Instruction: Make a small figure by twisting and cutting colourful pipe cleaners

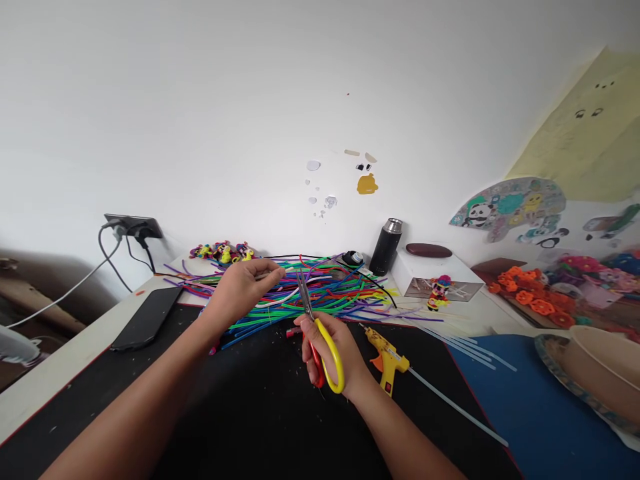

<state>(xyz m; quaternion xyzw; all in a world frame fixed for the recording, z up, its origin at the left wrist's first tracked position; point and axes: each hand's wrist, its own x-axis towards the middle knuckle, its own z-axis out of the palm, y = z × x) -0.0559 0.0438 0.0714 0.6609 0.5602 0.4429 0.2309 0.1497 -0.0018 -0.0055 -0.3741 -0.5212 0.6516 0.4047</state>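
My left hand (245, 287) is closed in a pinch on a thin white piece (289, 270), most of it hidden by the fingers. In my right hand (335, 353) is a pair of scissors (330, 350) with one yellow and one red handle. Their blades point up and away, just right of the white piece, and look nearly closed. Behind both hands lies a wide pile of colourful pipe cleaners (270, 313). A small dark red item (293, 332) is beside the right hand's fingers.
A yellow glue gun (387, 357) with a long glue stick lies right of my right hand. Black phone (147, 319) at left; black flask (387, 247), white box (440, 270) and small figure (440, 292) behind at right. Glue sticks (473, 350) rest near the blue surface (525, 413).
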